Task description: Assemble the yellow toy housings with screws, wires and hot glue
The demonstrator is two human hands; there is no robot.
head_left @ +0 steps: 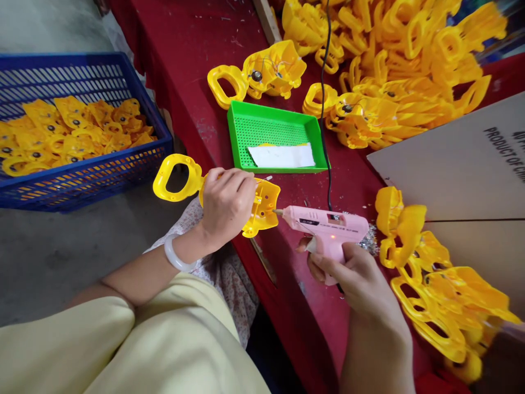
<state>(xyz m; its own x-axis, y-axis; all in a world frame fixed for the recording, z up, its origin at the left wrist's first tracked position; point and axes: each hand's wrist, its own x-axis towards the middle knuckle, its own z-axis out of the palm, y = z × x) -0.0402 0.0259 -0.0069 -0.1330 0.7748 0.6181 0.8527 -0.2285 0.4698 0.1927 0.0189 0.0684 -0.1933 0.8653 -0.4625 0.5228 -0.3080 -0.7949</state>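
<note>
My left hand [226, 203] is closed around a yellow plastic shell [264, 210] with a ring handle [175, 178], held at the near edge of the red table [192, 65]. My right hand [356, 276] grips a pink glue gun [328, 227]. The gun's nozzle touches the right side of the shell. A black cord [324, 109] runs from the gun across the table. A white bangle [177, 257] is on my left wrist.
A green tray [241, 128] holding a white sheet lies just beyond the hands. Heaps of yellow shells lie at the far right [394, 65] and near right [443, 295]. A cardboard box [459, 158] sits on the right. A blue crate [82, 175] of shells stands on the floor at left.
</note>
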